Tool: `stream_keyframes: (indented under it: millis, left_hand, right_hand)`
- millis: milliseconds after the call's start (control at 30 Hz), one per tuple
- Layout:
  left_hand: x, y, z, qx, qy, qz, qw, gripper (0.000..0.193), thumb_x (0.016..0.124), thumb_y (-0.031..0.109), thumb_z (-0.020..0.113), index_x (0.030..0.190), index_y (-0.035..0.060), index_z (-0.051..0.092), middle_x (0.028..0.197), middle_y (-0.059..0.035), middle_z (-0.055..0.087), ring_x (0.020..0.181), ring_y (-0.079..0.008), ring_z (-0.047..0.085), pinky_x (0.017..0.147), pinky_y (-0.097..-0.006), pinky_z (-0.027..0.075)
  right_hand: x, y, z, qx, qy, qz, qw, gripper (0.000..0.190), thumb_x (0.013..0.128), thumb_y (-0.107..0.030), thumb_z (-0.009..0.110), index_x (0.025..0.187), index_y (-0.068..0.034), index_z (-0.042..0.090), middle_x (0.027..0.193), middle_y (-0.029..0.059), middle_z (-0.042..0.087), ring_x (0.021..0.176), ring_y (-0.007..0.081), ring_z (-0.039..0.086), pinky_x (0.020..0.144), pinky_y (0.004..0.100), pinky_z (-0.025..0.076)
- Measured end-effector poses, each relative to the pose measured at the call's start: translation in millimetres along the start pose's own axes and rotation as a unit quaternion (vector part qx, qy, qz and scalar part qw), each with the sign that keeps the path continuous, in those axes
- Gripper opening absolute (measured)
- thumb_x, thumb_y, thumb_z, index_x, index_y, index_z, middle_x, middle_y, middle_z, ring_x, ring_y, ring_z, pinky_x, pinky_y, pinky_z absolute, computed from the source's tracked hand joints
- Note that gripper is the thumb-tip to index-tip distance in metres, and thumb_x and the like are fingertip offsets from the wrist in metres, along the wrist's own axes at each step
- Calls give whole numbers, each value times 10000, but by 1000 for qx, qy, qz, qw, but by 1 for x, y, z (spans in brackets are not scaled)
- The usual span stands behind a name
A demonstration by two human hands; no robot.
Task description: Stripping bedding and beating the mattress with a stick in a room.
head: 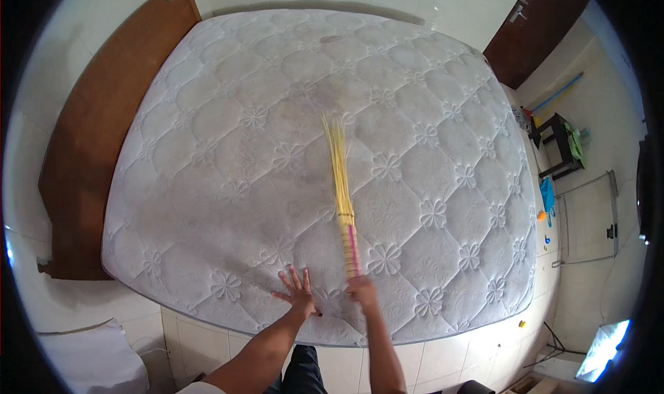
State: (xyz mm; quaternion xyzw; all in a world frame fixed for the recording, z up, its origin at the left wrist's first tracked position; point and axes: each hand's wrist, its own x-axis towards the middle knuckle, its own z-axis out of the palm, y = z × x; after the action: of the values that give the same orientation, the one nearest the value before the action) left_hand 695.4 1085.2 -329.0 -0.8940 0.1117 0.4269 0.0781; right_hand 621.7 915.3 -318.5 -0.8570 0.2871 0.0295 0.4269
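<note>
A bare quilted mattress [441,249] with a stitched flower pattern spreads out before me, greyish and stained in its middle. My right hand [362,293] grips the handle end of a yellow stick broom [340,181], bound with bands and a pink strip. The broom points away from me over the mattress, its thin bristles fanned toward the centre; whether they touch the surface I cannot tell. Near the mattress's front edge, my left hand [298,293] presses down on the quilting with fingers spread, holding nothing.
A brown wooden headboard [104,129] borders the mattress on the left. Beyond the far right corner is a dark door [537,28]. On the right stand a small black stool [560,148] and a bright lamp panel [604,350] on a stand. Blue cloth [547,194] lies on the floor.
</note>
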Motion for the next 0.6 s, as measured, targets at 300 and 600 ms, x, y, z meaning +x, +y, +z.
stream_keyframes:
  millis: [300, 600]
  left_hand:
    - [-7, 15, -20, 61, -60, -57, 995, 1328, 446, 445, 779, 1279, 233, -233, 1268, -182, -360, 1154, -463, -274, 784, -756, 78]
    - [-6, 24, -7, 93, -72, -49, 992, 1339, 441, 504, 757, 1261, 235, -266, 1272, -178, -356, 1157, -474, -257, 810, -734, 136]
  right_hand:
    - [-44, -192, -274, 459, 498, -347, 649, 369, 878, -371, 385, 1002, -23, 391, 801, 40, 443, 459, 67, 322, 438, 160, 319]
    - [-129, 61, 36, 81, -55, 235, 967, 316, 754, -268, 562, 873, 22, 520, 689, 120, 549, 609, 212, 547, 548, 331, 441]
